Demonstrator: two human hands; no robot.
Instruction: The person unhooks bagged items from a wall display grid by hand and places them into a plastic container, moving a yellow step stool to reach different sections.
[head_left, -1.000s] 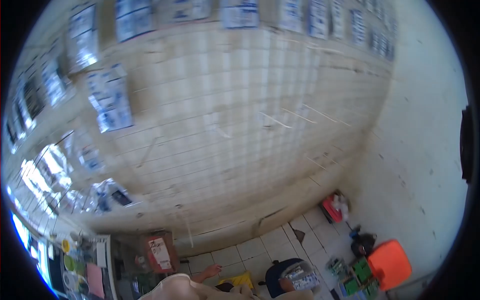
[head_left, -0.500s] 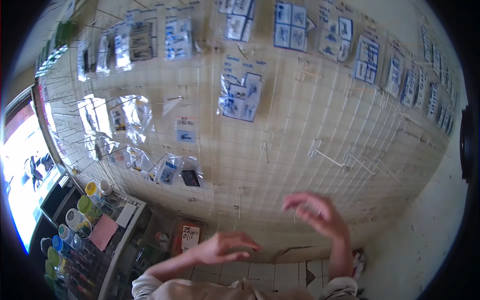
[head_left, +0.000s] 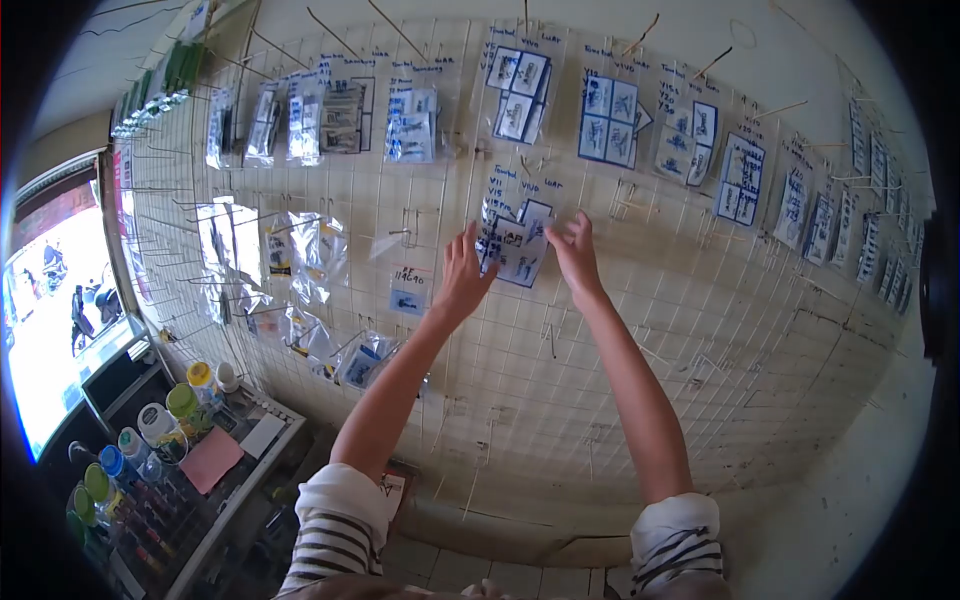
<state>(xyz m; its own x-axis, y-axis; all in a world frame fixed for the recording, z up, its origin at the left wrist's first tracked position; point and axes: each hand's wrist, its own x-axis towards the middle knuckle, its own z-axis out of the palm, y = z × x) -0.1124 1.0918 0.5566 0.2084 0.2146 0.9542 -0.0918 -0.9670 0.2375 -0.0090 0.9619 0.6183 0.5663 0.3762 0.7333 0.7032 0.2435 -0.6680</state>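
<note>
The work surface is a wire grid wall (head_left: 620, 370) fitted with hooks and clear bags. At left, a counter (head_left: 238, 505) stands near a bright opening (head_left: 60, 300); floor tiles (head_left: 455, 572) show at the near edge. One labelled bag (head_left: 520, 238) hangs mid-grid, below the top row, between the left hand (head_left: 463, 278) and the right hand (head_left: 577, 258). Thumb and fingers are parted on both; whether either pinches the plastic cannot be told. The counter carries one pink sheet (head_left: 211, 460) and one white pad (head_left: 262, 437). The bag's lower lettering is illegible. Far-right bags overlap, preventing a count. Two striped sleeves (head_left: 335, 532) are cut off nearest the viewer.
</note>
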